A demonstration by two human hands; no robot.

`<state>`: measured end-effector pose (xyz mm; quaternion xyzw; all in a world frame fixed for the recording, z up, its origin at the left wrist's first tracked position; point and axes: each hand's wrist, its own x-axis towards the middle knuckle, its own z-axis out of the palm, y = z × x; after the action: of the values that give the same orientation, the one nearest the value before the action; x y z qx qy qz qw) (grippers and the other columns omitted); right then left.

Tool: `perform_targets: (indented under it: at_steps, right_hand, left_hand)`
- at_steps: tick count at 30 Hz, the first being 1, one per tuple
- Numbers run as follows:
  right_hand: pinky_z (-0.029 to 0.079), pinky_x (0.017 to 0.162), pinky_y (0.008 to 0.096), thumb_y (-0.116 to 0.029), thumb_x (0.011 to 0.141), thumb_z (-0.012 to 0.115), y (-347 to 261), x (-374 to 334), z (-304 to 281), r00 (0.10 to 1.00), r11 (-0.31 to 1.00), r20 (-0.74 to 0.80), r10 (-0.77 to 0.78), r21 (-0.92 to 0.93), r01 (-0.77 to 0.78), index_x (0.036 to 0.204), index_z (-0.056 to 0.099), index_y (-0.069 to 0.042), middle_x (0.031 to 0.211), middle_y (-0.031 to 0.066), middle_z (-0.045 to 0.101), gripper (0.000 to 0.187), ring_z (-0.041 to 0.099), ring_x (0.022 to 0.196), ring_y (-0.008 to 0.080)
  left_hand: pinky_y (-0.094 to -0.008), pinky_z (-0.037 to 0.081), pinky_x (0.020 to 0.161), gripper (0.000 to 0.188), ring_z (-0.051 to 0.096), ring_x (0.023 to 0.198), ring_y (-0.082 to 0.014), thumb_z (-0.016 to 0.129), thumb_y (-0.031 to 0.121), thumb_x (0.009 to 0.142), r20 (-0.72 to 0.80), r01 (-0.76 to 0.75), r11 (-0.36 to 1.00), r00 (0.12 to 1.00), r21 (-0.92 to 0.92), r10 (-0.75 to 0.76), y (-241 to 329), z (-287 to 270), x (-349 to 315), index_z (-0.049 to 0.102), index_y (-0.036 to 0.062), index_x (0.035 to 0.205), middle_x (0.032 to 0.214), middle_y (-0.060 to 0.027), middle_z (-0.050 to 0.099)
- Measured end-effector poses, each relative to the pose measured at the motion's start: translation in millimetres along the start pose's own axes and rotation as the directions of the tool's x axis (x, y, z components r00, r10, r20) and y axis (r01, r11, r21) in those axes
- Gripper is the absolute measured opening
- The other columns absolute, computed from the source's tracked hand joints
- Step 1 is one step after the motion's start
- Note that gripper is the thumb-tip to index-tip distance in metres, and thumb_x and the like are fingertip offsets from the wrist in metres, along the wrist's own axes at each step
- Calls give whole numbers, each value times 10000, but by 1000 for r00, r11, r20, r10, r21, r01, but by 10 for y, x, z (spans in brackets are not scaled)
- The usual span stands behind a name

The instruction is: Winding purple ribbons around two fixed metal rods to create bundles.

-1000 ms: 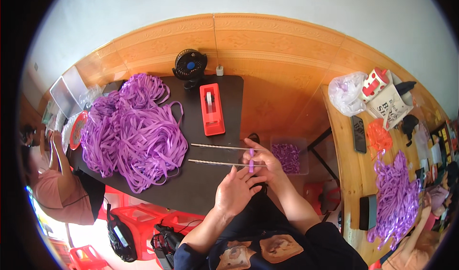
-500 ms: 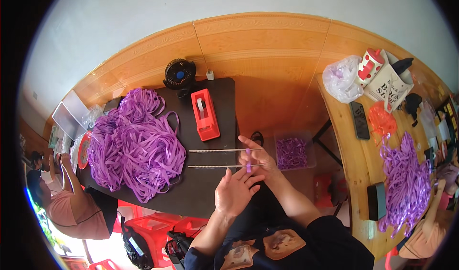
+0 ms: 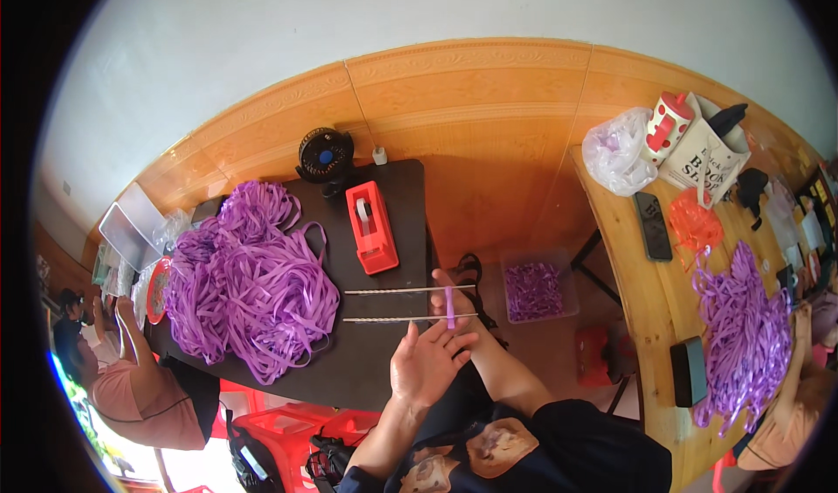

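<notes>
My left hand (image 3: 422,364) is half-open, palm bare, by two rods (image 3: 384,291). I can't tell my right hand (image 3: 462,303)'s grip behind them.

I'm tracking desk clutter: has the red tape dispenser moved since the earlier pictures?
No. Against the black fan, the red tape dispenser keeps its place on the dark table; the camera view has shifted.

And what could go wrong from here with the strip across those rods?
The purple strip spanning the two thin rods sits near their right ends, so it might slip off there. The rods' left ends point toward the ribbon heap and could snag a loose loop. The left hand, close to the lower rod, might knock it askew.
</notes>
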<state>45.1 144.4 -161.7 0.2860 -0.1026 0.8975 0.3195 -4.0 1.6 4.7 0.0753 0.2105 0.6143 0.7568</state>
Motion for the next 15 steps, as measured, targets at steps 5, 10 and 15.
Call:
perform_targets:
  at_steps: [5,10,15]
  right_hand:
    - [532,873,398,-210,897,615,-39,-179,241,986,989,-163,35,-139,-58,1458,262,-126,1115,190,618,668,605,1047,345]
    - [479,945,422,-290,883,635,-238,39,892,965,951,-258,40,-285,-116,1475,212,-127,1195,208,577,746,584,1094,333]
    - [460,770,335,-157,926,553,-235,138,921,836,938,-548,-17,-299,-177,1222,562,-103,768,47,573,301,552,793,217]
  left_hand:
    - [-387,388,930,722,469,1193,-331,451,528,917,23,-8,1000,1000,-27,9,6,17,-34,360,-62,1324,1323,-165,452]
    - [-394,410,906,696,486,1170,-349,478,529,903,-3,-8,1000,1000,-20,8,-2,23,2,420,-54,1278,1300,-180,482]
    - [-379,418,884,556,513,1143,-323,470,424,936,3,-12,983,1000,183,12,-17,-68,37,456,-19,1272,1373,-188,447]
